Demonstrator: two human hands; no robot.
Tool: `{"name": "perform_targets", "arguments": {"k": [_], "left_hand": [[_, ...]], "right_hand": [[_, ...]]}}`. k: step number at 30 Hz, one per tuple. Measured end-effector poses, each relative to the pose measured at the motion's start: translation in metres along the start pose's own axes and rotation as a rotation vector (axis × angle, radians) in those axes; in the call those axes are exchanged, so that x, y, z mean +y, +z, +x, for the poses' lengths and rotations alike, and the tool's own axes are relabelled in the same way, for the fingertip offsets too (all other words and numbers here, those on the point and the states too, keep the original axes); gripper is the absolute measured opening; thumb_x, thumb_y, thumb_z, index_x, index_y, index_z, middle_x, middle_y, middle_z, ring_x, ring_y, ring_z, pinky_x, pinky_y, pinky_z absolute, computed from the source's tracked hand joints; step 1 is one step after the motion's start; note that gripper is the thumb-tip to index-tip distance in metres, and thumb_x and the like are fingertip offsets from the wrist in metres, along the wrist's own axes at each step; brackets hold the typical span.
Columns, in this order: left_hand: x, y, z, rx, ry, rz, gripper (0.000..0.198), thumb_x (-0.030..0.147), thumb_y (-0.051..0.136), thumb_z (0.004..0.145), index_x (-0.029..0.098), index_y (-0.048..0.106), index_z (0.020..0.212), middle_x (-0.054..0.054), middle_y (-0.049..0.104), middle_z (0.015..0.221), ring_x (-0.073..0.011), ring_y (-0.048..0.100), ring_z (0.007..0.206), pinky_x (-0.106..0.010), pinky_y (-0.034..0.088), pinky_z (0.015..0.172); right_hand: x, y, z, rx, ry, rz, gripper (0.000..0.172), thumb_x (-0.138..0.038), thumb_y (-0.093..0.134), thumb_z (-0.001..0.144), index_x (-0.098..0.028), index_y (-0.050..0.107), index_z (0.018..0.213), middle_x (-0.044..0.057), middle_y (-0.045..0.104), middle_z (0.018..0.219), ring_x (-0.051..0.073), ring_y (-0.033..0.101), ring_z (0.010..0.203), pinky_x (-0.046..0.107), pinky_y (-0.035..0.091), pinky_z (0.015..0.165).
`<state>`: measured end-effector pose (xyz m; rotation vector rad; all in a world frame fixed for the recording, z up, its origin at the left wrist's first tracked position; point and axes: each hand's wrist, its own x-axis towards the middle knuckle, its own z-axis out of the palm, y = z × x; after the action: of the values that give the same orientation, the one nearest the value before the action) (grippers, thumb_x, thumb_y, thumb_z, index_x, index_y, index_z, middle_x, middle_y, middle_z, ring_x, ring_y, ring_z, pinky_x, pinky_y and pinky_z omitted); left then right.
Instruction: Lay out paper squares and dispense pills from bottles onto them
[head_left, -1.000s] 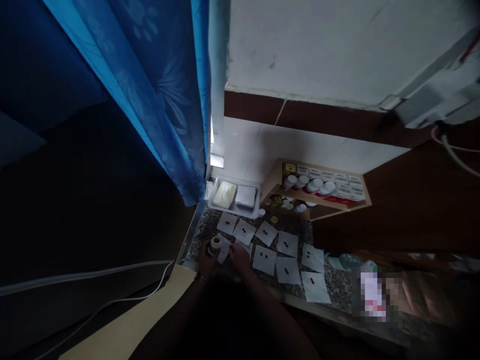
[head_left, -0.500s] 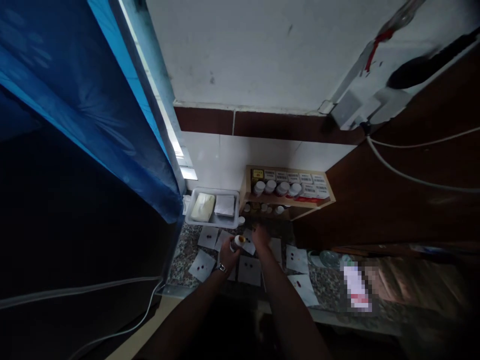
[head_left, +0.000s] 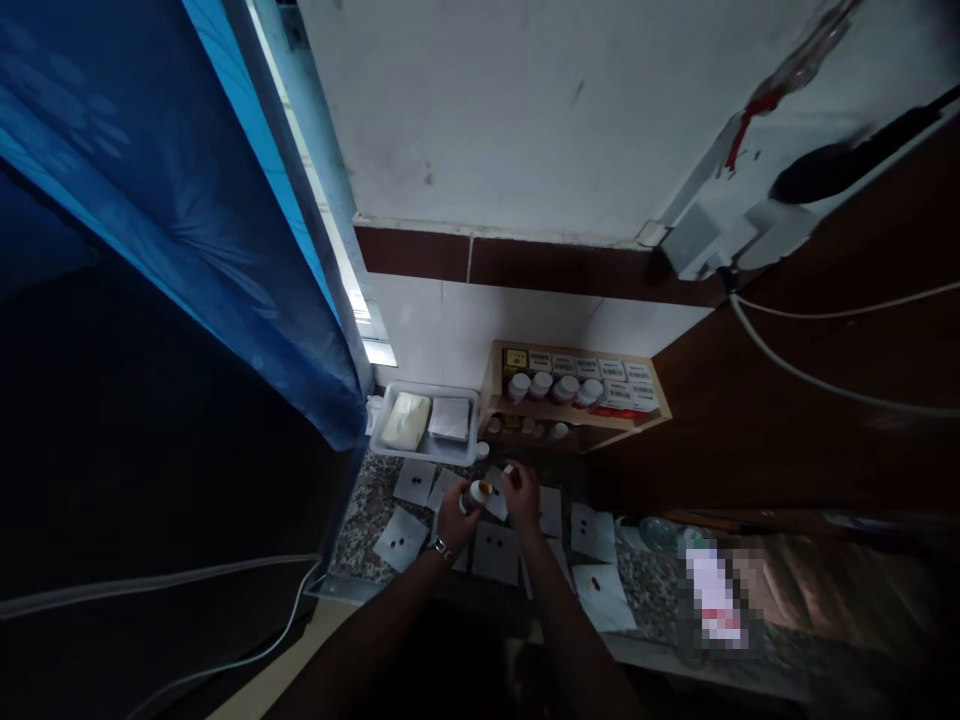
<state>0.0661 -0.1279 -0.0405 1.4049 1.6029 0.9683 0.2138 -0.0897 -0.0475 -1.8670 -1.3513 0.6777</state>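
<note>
My left hand (head_left: 452, 518) is wrapped round a white-topped pill bottle (head_left: 478, 494), uncapped and tilted, with its yellowish mouth toward my right hand. Just right of it, the fingers of my right hand (head_left: 524, 496) are pinched together. A small pale spot shows at their tips, too small to name. Beneath and around both hands lie several white paper squares, such as a left one (head_left: 400, 540), a middle one (head_left: 495, 553) and a right one (head_left: 602, 597). Small dark red pills lie on many of them. A white cap (head_left: 482, 451) rests beside the tray.
A plastic tray (head_left: 380, 450) holds a pale packet and a stack of papers. A wooden shelf (head_left: 637, 427) behind the hands carries white-capped bottles and small boxes. A clear glass item (head_left: 658, 534) stands at right. A blue curtain (head_left: 247, 260) hangs at left.
My right hand has turned slightly, and a pale spot now shows at its fingertips. My left hand still holds the bottle in nearly the same place. The whole view has shifted slightly.
</note>
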Motion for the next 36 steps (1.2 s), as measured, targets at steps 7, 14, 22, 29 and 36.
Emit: {"name": "perform_targets", "arguments": {"k": [7,14,22,29,36], "left_hand": [[-0.01,-0.032,-0.038,-0.082,0.026,-0.066,0.04,0.022,0.07,0.059,0.018,0.06,0.097,-0.006,0.065,0.098,-0.0242,0.059,0.093,-0.039,0.046,0.084],[-0.012,-0.065,-0.078,-0.142,0.007,-0.094,0.035,0.022,0.066,0.064,0.018,0.062,0.099,-0.006,0.067,0.098,-0.0223,0.061,0.092,-0.035,0.048,0.082],[-0.023,-0.09,-0.078,-0.257,0.029,-0.029,0.042,0.021,0.07,0.06,0.018,0.062,0.101,-0.006,0.068,0.1,-0.0217,0.061,0.092,-0.033,0.048,0.083],[-0.019,-0.087,-0.078,-0.295,0.11,0.076,0.033,0.028,0.067,0.067,0.019,0.064,0.099,-0.005,0.069,0.096,-0.0208,0.062,0.087,-0.033,0.049,0.079],[-0.018,-0.081,-0.077,-0.263,0.141,0.104,0.037,0.021,0.067,0.064,0.02,0.064,0.101,-0.005,0.068,0.1,-0.0217,0.061,0.092,-0.034,0.048,0.083]], "right_hand": [[-0.03,-0.007,-0.09,-0.06,0.05,0.401,0.027,-0.04,0.054,0.076,-0.019,0.054,0.093,0.011,0.061,0.106,0.019,0.061,0.089,0.031,0.05,0.076],[-0.048,-0.011,-0.134,-0.232,-0.165,0.264,0.013,-0.035,0.054,0.078,-0.022,0.055,0.076,0.008,0.064,0.102,0.02,0.058,0.1,0.034,0.048,0.085],[-0.053,-0.019,-0.131,-0.442,-0.393,0.182,0.026,-0.021,0.052,0.076,-0.023,0.06,0.101,0.006,0.064,0.101,0.019,0.058,0.095,0.033,0.047,0.081],[-0.059,-0.028,-0.116,-0.504,-0.348,-0.275,0.021,-0.037,0.06,0.071,-0.019,0.061,0.081,0.002,0.061,0.075,0.015,0.055,0.069,0.023,0.037,0.06],[-0.063,-0.035,-0.116,-0.444,-0.295,-0.428,0.031,-0.046,0.056,0.074,-0.021,0.062,0.091,0.005,0.065,0.084,0.018,0.058,0.079,0.025,0.039,0.065]]}}
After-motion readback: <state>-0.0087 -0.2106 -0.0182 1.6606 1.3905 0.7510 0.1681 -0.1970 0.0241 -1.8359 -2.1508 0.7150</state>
